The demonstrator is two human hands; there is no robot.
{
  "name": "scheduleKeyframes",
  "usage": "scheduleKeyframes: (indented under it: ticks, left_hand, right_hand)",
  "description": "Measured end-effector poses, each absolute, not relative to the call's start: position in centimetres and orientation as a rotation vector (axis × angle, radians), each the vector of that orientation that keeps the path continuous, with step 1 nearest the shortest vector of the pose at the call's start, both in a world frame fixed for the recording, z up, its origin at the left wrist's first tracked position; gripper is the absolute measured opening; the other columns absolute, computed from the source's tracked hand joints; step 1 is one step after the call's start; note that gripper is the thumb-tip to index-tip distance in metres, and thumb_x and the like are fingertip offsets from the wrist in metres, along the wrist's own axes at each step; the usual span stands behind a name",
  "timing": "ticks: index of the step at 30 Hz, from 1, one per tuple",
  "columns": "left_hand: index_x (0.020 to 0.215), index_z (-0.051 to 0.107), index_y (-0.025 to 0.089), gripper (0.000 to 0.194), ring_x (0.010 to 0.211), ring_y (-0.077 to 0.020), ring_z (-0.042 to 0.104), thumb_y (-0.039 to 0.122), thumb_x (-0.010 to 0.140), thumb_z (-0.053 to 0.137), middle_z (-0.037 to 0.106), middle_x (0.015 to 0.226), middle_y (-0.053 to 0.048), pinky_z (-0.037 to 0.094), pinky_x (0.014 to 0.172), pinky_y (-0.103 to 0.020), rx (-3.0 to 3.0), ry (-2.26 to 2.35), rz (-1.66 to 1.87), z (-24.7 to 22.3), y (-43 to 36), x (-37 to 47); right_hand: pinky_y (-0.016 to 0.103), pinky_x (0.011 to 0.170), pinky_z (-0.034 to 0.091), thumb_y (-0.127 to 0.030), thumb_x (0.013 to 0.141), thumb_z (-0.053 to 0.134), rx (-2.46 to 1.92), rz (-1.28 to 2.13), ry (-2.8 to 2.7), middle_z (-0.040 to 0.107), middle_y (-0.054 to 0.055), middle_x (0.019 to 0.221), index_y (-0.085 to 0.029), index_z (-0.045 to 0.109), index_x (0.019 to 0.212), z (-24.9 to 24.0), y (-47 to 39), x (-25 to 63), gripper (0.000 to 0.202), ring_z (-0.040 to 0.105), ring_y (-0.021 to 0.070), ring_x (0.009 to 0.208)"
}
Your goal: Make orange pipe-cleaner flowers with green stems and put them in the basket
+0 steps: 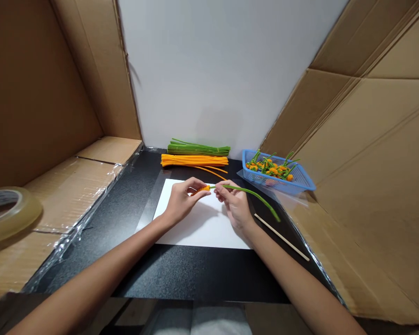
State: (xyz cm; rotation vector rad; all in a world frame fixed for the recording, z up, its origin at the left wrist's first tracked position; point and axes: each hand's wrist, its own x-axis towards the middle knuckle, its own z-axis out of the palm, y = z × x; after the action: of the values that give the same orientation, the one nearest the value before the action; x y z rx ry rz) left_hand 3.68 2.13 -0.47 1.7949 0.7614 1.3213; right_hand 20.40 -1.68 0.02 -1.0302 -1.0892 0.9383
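Note:
Above a white sheet of paper (199, 228), my left hand (185, 197) pinches a small orange coiled piece (205, 188) between thumb and fingertips. Just to its right, my right hand (233, 200) is closed on a green fuzzy stem (256, 194). The stem's left end meets the orange piece, and its free end curves down to the right past my right hand. Behind the paper lie a bundle of orange stems (192, 160) and a bundle of green stems (199, 149), with a few loose orange stems beside them.
At the back right, a blue basket (302, 181) holds several orange and green pieces. A thin wooden stick (282, 237) lies right of my right forearm. A tape roll (24, 214) rests at the far left. Cardboard walls flank the black table (195, 274).

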Motion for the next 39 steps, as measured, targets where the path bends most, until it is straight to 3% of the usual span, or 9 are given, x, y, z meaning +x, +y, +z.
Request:
scheduleKeyframes:
  ticks: [4,12,24,30,35,39]
  left_hand:
    - [0.087,0.070,0.018,0.028,0.075,-0.0155,0.070,0.045,0.082,0.074,0.074,0.083,-0.002,0.059,0.070,-0.027,1.843,0.740,1.316,-0.6,2.1,3.6]
    - [0.088,0.069,0.018,0.026,0.077,-0.0151,0.070,0.044,0.084,0.073,0.075,0.085,-0.002,0.058,0.071,-0.026,1.903,0.737,1.303,-0.9,2.4,3.6]
    - [0.096,0.068,0.018,0.031,0.080,-0.0157,0.070,0.046,0.083,0.073,0.074,0.090,-0.004,0.059,0.071,-0.027,1.980,0.698,1.212,-0.9,2.5,3.5]
    - [0.100,0.067,0.018,0.025,0.079,-0.0151,0.069,0.036,0.084,0.074,0.074,0.089,-0.003,0.058,0.071,-0.026,2.029,0.708,1.163,-0.8,2.5,3.3]
    - [0.114,0.061,0.019,0.034,0.076,-0.0145,0.068,0.027,0.083,0.072,0.072,0.091,-0.003,0.057,0.066,-0.025,2.067,0.703,1.067,-0.9,2.3,3.3]
    - [0.107,0.062,0.017,0.025,0.080,-0.0156,0.066,0.014,0.082,0.062,0.070,0.089,-0.003,0.055,0.071,-0.028,2.191,0.796,1.098,-1.0,2.3,3.4]
  right_hand:
    - [0.028,0.056,0.039,-0.040,0.072,0.080,-1.062,0.860,-1.176,0.062,0.000,0.063,-0.021,0.069,0.066,0.0,-1.6,20.6,0.023,0.051,0.0134,0.059]
    - [0.027,0.056,0.038,-0.041,0.074,0.080,-1.065,0.888,-1.166,0.065,0.000,0.067,-0.021,0.070,0.078,0.0,-1.6,20.7,0.022,0.054,0.0134,0.060]
    - [0.027,0.056,0.037,-0.038,0.075,0.080,-1.065,0.789,-1.165,0.061,-0.001,0.063,-0.019,0.068,0.070,0.0,-1.3,21.2,0.024,0.052,0.0117,0.058]
    - [0.026,0.055,0.036,-0.037,0.073,0.081,-1.052,0.754,-1.051,0.061,-0.001,0.063,-0.018,0.066,0.069,0.5,-1.0,21.8,0.024,0.051,0.0110,0.058]
    - [0.025,0.054,0.036,-0.038,0.070,0.082,-1.044,0.740,-0.973,0.059,-0.001,0.063,-0.019,0.065,0.068,0.9,-1.0,21.7,0.026,0.049,0.0104,0.057]
    - [0.025,0.053,0.035,-0.038,0.068,0.083,-1.047,0.748,-0.937,0.058,-0.002,0.061,-0.018,0.065,0.069,0.9,-0.9,21.9,0.026,0.049,0.0098,0.056]
